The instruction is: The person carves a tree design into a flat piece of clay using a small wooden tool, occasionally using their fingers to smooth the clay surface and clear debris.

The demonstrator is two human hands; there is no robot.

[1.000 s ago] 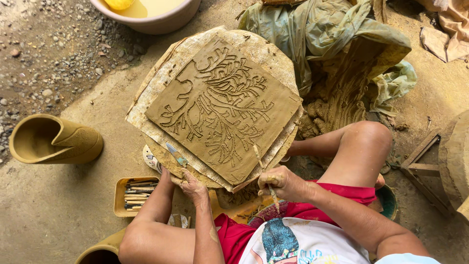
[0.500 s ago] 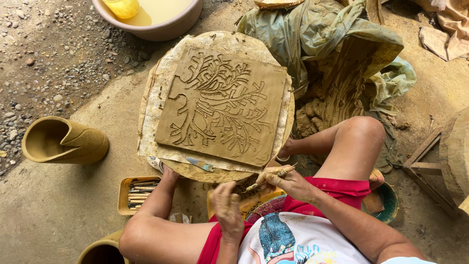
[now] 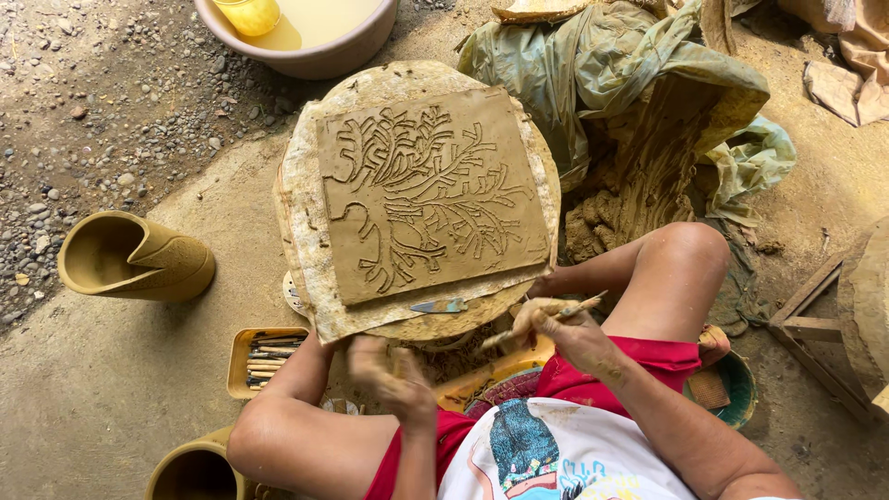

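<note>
A square clay slab [image 3: 431, 190] carved with a branching tree design lies on paper over a round turntable [image 3: 306, 213]. My right hand [image 3: 556, 324] grips a thin wooden carving tool [image 3: 579, 306] just below the slab's lower right corner. My left hand [image 3: 389, 370] hovers blurred under the turntable's near edge, fingers loosely curled, holding nothing I can see. A small metal blade [image 3: 440, 305] rests on the paper along the slab's near edge, between both hands.
A clay vase [image 3: 130, 259] lies on its side at the left. A tray of tools [image 3: 259, 356] sits beside my left arm, another clay pot [image 3: 190, 472] below it. A basin of water [image 3: 306, 32] stands beyond the turntable. Plastic-covered clay [image 3: 639, 102] is heaped at right.
The turntable and slab rotated, so the slab now sits squarer to me. My left hand dropped from the turntable's edge toward my lap. My right hand stayed near the lower right edge.
</note>
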